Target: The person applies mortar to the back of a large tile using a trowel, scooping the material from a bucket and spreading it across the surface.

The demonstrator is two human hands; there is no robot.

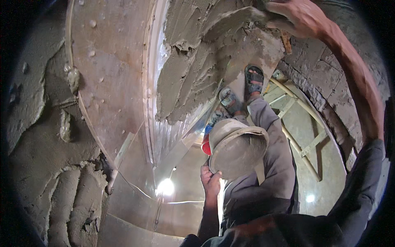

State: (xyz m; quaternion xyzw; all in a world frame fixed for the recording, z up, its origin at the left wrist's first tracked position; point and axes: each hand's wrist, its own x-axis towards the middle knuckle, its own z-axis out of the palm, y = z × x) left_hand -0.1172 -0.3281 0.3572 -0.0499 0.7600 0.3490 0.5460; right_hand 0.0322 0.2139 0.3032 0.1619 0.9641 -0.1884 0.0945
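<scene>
My left hand (210, 179) is closed on the rim of a round grey pan (238, 154) crusted with mortar, its thumb over the edge. The pan is tilted in front of my legs, and a coat of grey mortar shows inside it. My right hand (294, 16) reaches up to the top of the view, its fingers curled beside a streak of wet mortar (234, 20). Motion and mortar blur what those fingers hold. Thick, ridged mortar (189, 70) covers the surface to the left of that hand.
A smooth stained panel (109, 61) with pale edge strips runs down the left. More rough mortar (74, 197) lies beyond it. My sandalled feet (254, 78) stand on a ledge. Bamboo poles (304, 146) and a block wall (325, 78) are at right. A bright lamp (166, 187) shines below.
</scene>
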